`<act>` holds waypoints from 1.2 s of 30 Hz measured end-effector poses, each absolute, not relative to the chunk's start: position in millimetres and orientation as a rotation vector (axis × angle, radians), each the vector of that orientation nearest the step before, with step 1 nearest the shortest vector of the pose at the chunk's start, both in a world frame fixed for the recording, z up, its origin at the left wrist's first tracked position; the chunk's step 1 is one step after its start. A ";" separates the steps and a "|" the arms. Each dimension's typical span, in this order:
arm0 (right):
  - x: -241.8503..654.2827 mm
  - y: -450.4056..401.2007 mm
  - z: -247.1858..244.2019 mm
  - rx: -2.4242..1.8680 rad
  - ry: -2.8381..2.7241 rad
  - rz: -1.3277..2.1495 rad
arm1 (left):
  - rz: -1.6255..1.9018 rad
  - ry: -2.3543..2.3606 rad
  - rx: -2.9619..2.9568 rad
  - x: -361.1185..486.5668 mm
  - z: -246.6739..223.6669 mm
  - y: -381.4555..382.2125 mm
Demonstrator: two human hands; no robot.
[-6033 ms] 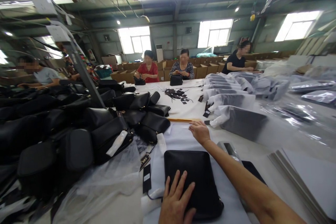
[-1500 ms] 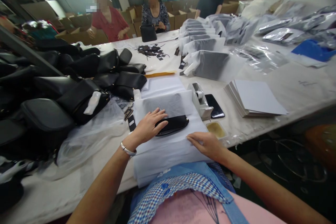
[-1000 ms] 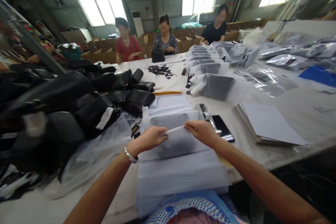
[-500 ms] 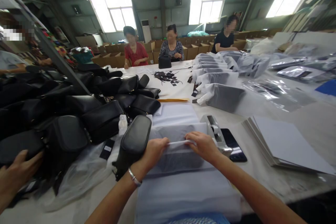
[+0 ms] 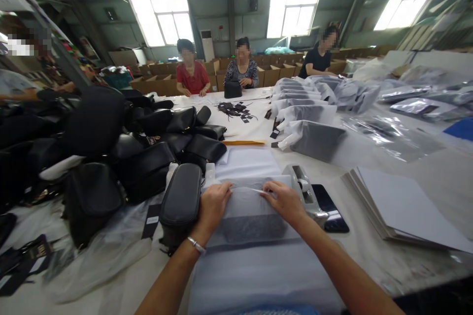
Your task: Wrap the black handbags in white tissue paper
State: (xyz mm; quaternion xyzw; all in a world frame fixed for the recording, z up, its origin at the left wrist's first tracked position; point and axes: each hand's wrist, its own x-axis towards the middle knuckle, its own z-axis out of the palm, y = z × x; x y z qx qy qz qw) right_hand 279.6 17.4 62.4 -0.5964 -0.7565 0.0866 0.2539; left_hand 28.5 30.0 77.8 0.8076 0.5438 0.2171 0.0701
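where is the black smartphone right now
In the head view, the black smartphone lies right of centre, close beside the tape dispenser and left of the stack of flat boards.

On the table (image 5: 254,133), from the wrapped bag (image 5: 254,227), loose paper (image 5: 262,275) is at 6 o'clock, one bag (image 5: 182,192) at 9, a heap of bags (image 5: 148,170) at 10, tags (image 5: 237,110) at 12. A row of bags (image 5: 314,138) is at 1, the tape holder (image 5: 308,197) at 2, the phone (image 5: 330,206) at 3, and boards (image 5: 406,209) past it.
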 end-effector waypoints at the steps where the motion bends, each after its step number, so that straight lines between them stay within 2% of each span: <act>1: 279.5 18.2 62.9 -1.631 -2.052 0.224 | 0.703 1.663 2.445 29.4 79.4 27.4; 5: 277.3 22.4 64.8 -1.664 -2.026 0.187 | 0.822 1.567 2.620 46.5 78.1 2.7; 9: 282.9 27.8 65.1 -1.714 -2.024 0.118 | 0.568 1.342 2.699 72.4 60.2 -20.5; 17: 364.4 -19.0 43.4 -1.795 -1.689 -0.157 | 0.380 1.540 2.623 69.9 49.6 -11.8; 22: 395.0 -59.5 21.6 -1.950 -1.325 0.152 | 0.379 1.561 2.655 68.8 42.6 -11.4; 25: 393.5 -63.1 21.7 -1.917 -1.116 0.456 | 0.395 1.561 2.671 69.4 39.4 -11.6; 29: 385.5 -52.6 28.6 -1.785 -0.887 0.695 | 0.404 1.543 2.676 69.0 41.1 -11.7; 32: 378.9 -47.1 31.5 -1.718 -0.813 0.747 | 0.403 1.550 2.672 68.4 42.3 -12.3; 36: 369.0 -58.5 38.8 -1.658 -0.805 0.557 | 0.409 1.546 2.671 67.7 39.8 -12.6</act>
